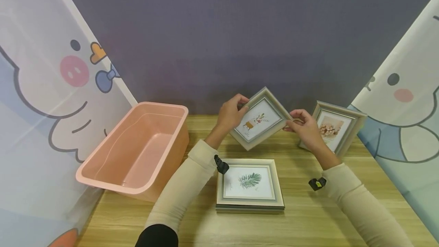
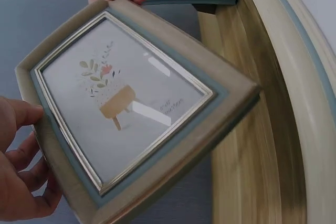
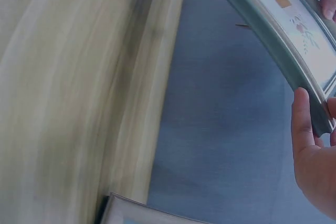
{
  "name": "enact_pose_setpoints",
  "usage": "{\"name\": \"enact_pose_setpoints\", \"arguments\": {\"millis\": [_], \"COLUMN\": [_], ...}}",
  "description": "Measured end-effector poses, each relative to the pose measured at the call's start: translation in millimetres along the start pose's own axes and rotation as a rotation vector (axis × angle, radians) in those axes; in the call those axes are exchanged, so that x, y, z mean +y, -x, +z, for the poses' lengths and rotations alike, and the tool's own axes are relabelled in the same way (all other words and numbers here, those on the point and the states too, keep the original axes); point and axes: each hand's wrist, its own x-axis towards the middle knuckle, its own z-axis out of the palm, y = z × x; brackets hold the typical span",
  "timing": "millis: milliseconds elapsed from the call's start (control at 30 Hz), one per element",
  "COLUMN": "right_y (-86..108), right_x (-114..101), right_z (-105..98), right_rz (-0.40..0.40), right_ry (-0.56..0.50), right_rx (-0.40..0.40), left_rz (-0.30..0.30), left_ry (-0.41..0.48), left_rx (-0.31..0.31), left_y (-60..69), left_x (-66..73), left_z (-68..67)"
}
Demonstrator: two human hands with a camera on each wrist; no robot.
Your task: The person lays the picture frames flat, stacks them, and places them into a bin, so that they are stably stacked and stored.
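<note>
Both hands hold up a picture frame (image 1: 260,120), tilted with one corner pointing up, above the back of the table. Its print shows a flowering plant in an orange footed pot. My left hand (image 1: 230,114) pinches the frame's left edge, thumb towards the front; its other fingers are partly hidden behind the frame in the head view. At the opposite corner, my right hand (image 1: 306,129) pinches the frame between thumb and fingers. A second picture frame (image 1: 343,119) with a blossom print stands at the right, partly behind the right hand and forearm.
Stacked picture frames (image 1: 250,203), the top one with a green leaf print, lie flat in front of the hands. A pink plastic tub (image 1: 161,159) stands at the left. A dark wall (image 1: 240,29) rises behind the wooden table (image 1: 295,220); cartoon-printed panels flank both sides.
</note>
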Motion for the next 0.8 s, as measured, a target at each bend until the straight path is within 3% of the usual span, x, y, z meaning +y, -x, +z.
{"name": "enact_pose_setpoints", "arguments": {"millis": [200, 400, 567, 800], "right_y": [2.0, 4.9, 7.3, 6.4], "right_x": [9, 13, 15, 18], "right_z": [4, 9, 13, 22], "right_rz": [-0.013, -0.042, -0.092, -0.15], "right_ry": [0.056, 0.243, 0.395, 0.452], "right_rx": [-0.02, -0.027, -0.041, -0.081], "left_rz": [0.031, 0.091, 0.164, 0.282], "left_ry": [-0.023, -0.094, -0.202, -0.382], "left_rx": [0.0, 0.007, 0.008, 0.013], "left_y": [4.4, 8.5, 10.6, 14.3], "left_x": [2.5, 3.9, 7.5, 12.5], "left_z": [-7.6, -13.7, -17.9, -21.1]}}
